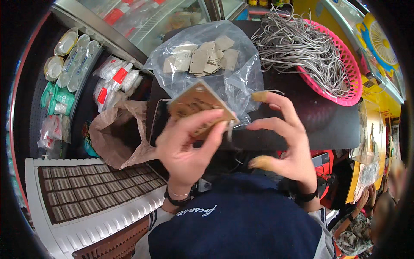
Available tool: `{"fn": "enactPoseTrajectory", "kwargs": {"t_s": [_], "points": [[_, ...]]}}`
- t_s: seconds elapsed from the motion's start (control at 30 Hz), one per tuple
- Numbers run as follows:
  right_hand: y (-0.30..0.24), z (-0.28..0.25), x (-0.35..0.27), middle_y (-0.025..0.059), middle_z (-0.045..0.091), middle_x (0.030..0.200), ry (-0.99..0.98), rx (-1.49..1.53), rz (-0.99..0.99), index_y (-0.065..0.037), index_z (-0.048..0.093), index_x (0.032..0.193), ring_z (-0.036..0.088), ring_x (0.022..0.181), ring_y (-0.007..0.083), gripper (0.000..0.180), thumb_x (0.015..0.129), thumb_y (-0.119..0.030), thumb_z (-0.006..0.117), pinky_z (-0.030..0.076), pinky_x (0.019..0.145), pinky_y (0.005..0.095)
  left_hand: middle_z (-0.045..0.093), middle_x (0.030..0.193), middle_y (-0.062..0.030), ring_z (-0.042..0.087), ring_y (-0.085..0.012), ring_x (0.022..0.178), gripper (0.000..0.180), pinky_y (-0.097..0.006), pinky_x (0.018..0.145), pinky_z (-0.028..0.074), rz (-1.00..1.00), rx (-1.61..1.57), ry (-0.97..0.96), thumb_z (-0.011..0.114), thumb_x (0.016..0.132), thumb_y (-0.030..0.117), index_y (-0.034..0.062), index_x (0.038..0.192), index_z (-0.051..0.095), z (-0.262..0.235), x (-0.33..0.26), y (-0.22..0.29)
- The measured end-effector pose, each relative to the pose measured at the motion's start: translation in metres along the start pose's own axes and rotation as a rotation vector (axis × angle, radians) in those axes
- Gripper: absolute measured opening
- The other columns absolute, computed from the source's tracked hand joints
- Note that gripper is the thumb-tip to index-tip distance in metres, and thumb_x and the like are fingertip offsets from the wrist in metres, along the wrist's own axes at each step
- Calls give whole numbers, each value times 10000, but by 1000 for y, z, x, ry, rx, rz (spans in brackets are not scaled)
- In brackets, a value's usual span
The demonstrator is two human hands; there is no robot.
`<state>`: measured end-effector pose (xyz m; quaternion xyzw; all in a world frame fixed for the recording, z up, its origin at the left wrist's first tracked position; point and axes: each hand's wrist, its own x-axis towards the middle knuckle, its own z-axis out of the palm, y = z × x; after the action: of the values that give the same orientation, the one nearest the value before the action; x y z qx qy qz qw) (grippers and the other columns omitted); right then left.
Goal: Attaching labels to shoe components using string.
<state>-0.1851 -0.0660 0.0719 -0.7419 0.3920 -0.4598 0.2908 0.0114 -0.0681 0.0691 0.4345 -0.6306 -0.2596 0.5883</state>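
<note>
Brown in the head view, the card [202, 98] is pinched between the thumb and fingers of the left hand [181, 146], raised over the near part of the bench [330, 129]. The right hand [289, 138] stands beside it, fingers spread wide, apparently empty. A grey cord [229, 131] hangs at the card's right corner. Step in hand, as judged: fitting cord to card. The next move probably calls for closing the right fingers on the cord. The card is tilted; its apparent long axis, foreshortened, points toward the bench's near right corner.
</note>
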Motion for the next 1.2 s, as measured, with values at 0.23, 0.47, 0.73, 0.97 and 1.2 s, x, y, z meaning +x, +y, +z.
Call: {"fn": "enactPoseTrajectory", "kwargs": {"t_s": [0.23, 0.47, 0.73, 0.97, 1.2], "points": [[-1, 21, -11, 117, 606, 1002, -115, -18, -25, -7, 628, 851, 560, 971, 278, 113, 799, -105, 648, 375, 926, 407, 647, 798, -72, 611, -103, 674, 213, -198, 573, 475, 105, 85, -50, 713, 712, -56, 15, 913, 700, 1, -7, 7], [9, 7, -30, 71, 662, 791, -531, 847, 398, 40, 649, 836, 596, 770, 129, 280, 938, -187, 521, 454, 753, 269, 630, 1047, -169, 628, -203, 932, 269, -292, 852, 495, -163, -170, 204, 625, 809, -73, -91, 1075, 591, -66, 3, -9], [16, 13, -61, 106, 674, 835, -585, 926, 500, 40, 671, 876, 620, 821, 171, 277, 923, -197, 536, 453, 813, 288, 628, 1018, -106, 607, -129, 863, 300, -227, 771, 496, -235, -240, 299, 671, 790, -51, -80, 1081, 605, -110, 1, -27], [16, 17, -82, 93, 678, 864, -549, 955, 551, 30, 679, 876, 614, 825, 161, 280, 915, -215, 549, 447, 815, 275, 648, 977, -158, 655, -178, 829, 296, -241, 695, 538, -180, -207, 428, 671, 798, -33, -58, 1081, 587, -127, 7, -47], [7, 11, -91, 66, 681, 839, -491, 871, 608, 8, 692, 879, 604, 821, 124, 272, 908, -229, 560, 432, 755, 244, 629, 1029, -115, 631, -146, 876, 371, -247, 758, 537, -220, -109, 411, 669, 818, 8, -54, 1161, 543, -118, 14, -42]]}}
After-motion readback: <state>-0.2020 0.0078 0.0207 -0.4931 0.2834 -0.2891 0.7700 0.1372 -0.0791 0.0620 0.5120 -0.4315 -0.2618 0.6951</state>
